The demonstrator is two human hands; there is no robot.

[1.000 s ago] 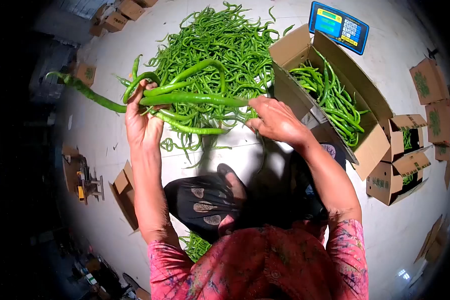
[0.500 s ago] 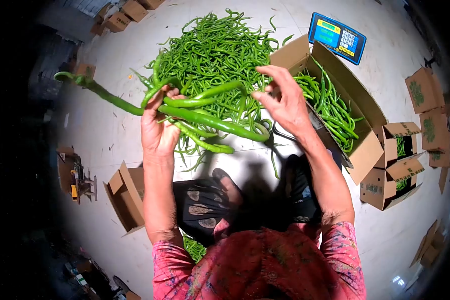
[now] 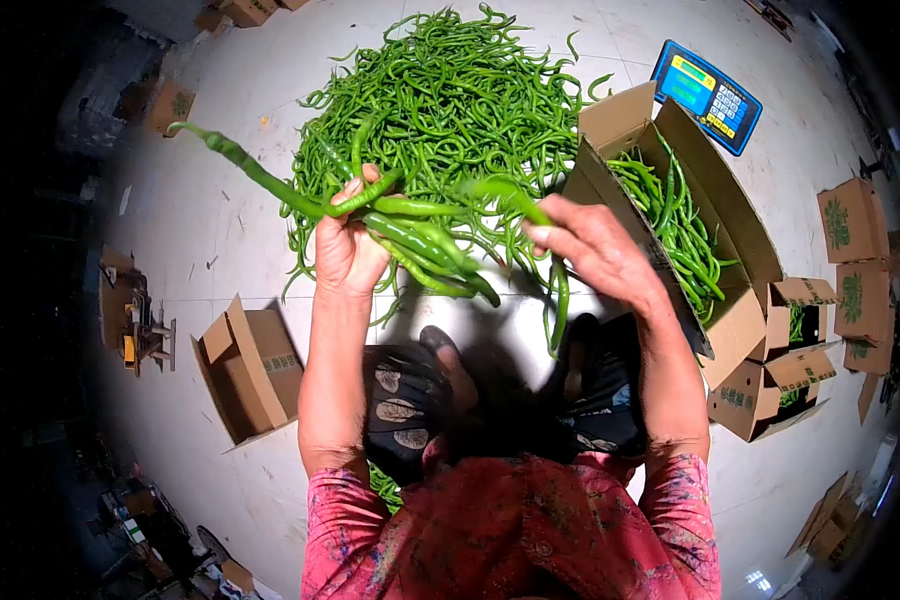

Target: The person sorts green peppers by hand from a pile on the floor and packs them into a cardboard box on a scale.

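Observation:
My left hand (image 3: 350,245) is closed round a bunch of long green chili peppers (image 3: 425,245), which stick out on both sides of the fist. One long pepper points up to the left, with its stem end free. My right hand (image 3: 595,245) pinches a curved green chili pepper (image 3: 515,195) whose left part is smeared by motion. Another pepper hangs down (image 3: 561,300) just below the right fingertips; whether that hand holds it too I cannot tell. Behind both hands lies a big heap of green chili peppers (image 3: 440,110) on the floor.
An open carton (image 3: 740,210) with peppers inside stands right of my right hand, beside a blue scale display (image 3: 705,95). Smaller cartons (image 3: 745,395) with peppers are further right. At left stands an open carton (image 3: 250,370). Stacked cartons (image 3: 855,225) line the right side.
My right hand has gone from open fingers to a pinch on a chili pepper. The bunch in my left hand now reaches less far to the right. The whole view has shifted slightly.

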